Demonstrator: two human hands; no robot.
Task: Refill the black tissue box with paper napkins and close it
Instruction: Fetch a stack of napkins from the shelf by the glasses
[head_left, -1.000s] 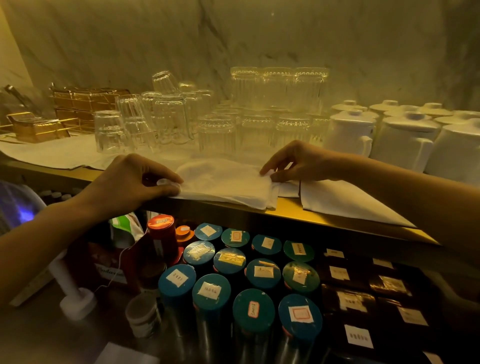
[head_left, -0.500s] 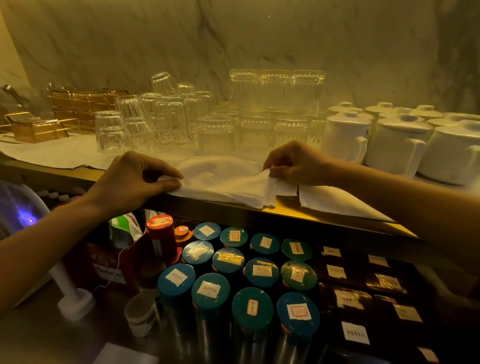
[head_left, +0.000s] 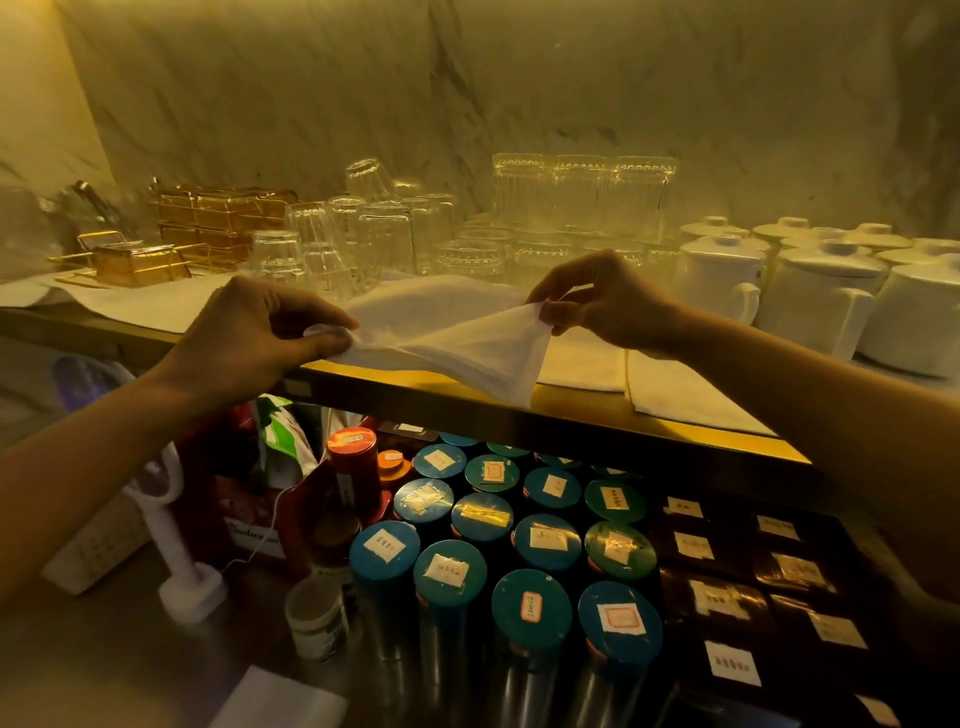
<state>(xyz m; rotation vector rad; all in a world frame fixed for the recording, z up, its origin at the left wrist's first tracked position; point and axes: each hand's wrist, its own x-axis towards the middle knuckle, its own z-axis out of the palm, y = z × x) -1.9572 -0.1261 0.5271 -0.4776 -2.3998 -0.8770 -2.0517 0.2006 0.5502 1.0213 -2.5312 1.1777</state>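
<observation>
Your fingers are pinching a stack of white paper napkins (head_left: 457, 338) at both ends: your left hand (head_left: 254, 338), left of the frame's centre, is closing thumb and fingertips on the left edge, and your right hand (head_left: 608, 301), right of centre, is gripping the raised right corner. The stack is sagging between your hands, its lower fold hanging over the front edge of the yellow shelf (head_left: 571, 410) in the middle of the frame. More napkins (head_left: 680, 387) are lying flat on the shelf just right of the stack, under your right forearm. Behind your hands, clear glasses (head_left: 374, 244) are standing upside down, with white lidded mugs (head_left: 810, 296) at the right edge and gold wire holders (head_left: 208, 223) at upper left. Below the shelf, labelled tins (head_left: 530, 603) with blue and green lids are filling the lower centre. The black tissue box is not showing anywhere in this view.
</observation>
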